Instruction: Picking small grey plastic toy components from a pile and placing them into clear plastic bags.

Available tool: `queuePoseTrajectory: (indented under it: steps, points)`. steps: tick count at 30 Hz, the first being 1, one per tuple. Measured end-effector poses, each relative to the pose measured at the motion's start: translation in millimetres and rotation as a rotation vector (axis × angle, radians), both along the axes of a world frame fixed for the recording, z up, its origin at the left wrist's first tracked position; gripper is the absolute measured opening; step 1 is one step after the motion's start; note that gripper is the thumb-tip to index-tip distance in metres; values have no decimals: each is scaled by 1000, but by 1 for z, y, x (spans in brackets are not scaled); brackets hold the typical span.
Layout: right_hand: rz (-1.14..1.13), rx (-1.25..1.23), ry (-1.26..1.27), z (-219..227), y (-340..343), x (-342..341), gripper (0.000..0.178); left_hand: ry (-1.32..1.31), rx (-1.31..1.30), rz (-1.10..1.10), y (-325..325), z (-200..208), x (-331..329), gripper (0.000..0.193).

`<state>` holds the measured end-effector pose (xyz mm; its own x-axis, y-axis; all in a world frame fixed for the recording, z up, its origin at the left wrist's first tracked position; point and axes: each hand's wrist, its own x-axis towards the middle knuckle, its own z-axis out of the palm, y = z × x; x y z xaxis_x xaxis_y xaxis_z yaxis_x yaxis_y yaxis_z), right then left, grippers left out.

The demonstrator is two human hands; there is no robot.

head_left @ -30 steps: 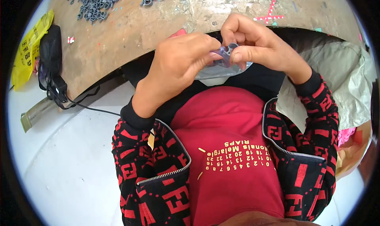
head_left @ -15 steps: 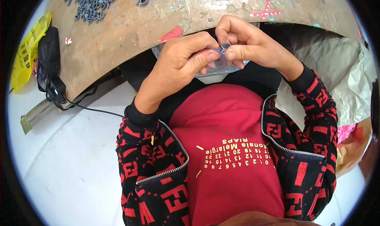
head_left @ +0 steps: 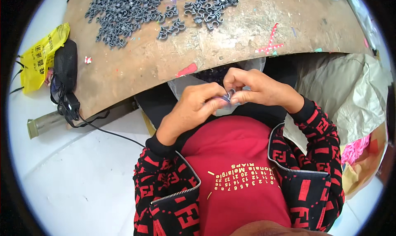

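Both hands dropped below the table edge (head_left: pixel 156 77), fingers (head_left: pixel 214 104) pinched shut on a small grey clip (head_left: pixel 230 94).

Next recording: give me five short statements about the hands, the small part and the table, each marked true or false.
1. Both hands meet on one small grey clip. True.
2. The left hand rests flat on the table. False: it is raised below the table edge, pinching the clip.
3. Piles of grey clips lie on the table. True.
4. The right hand is reaching into the pile. False: it is at the clip, close to the left hand.
5. A yellow bag hangs at the table's left end. True.
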<state>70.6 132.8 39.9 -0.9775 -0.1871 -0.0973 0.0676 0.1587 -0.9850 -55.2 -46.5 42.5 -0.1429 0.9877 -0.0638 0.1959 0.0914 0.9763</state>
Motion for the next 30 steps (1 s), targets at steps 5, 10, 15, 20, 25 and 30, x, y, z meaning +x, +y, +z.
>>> queuePoseTrajectory:
  steps: [5,10,15,20,25,30]
  points:
    - [-60,-111,-170,1,0,6,31,-167,-18,26,2,-10,9,9]
    - [-9,258,-90,-3,1,-1,30,-398,-157,42,0,-42,0,11]
    - [118,454,-196,55,31,-40,17,161,-152,95,-8,-78,-7,19]
    - [-362,750,467,23,68,-117,13,540,-112,31,-5,-97,1,38]
    - [-381,911,750,14,62,-181,18,476,-87,29,-7,-42,-3,38]
    - [-378,1323,777,6,69,-196,5,262,9,179,-13,-1,-14,26]
